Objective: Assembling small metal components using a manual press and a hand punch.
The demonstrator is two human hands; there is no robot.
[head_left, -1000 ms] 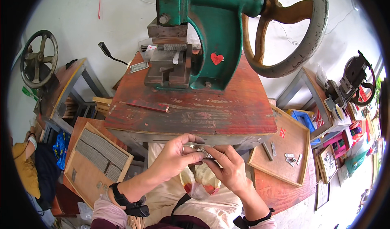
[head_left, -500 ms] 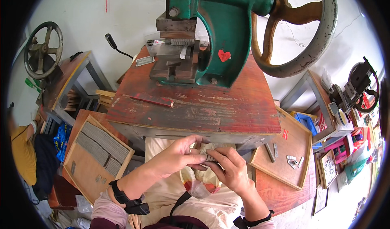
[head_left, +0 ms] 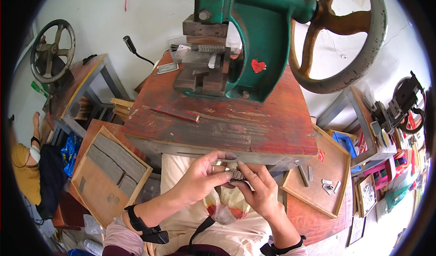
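Over my lap, just in front of the bench edge, a short silvery segmented metal strip [head_left: 236,174], like a piece of watch band, is pinched between my two hands. My left hand [head_left: 203,172] grips its left end between thumb and fingers. At the other end, the thumb and fingers of my right hand [head_left: 260,187] are closed on it and hide part of it. Behind the bench edge stands a green hand press [head_left: 268,38] with a large handwheel. Another ribbed metal strip [head_left: 211,49] lies at the press's jaws.
A red wooden stick [head_left: 175,113] lies on the worn bench [head_left: 227,124]. To the left, a wooden tray [head_left: 91,183] carries rows of grey metal strips. The right-hand tray [head_left: 295,188] holds a bar and several small metal pieces. Another person's arm [head_left: 35,131] shows at far left.
The metal strip shows more plainly between my fingers, and my right fingers have shifted along it. The whole view has swung slightly, moving the press rightward and down.
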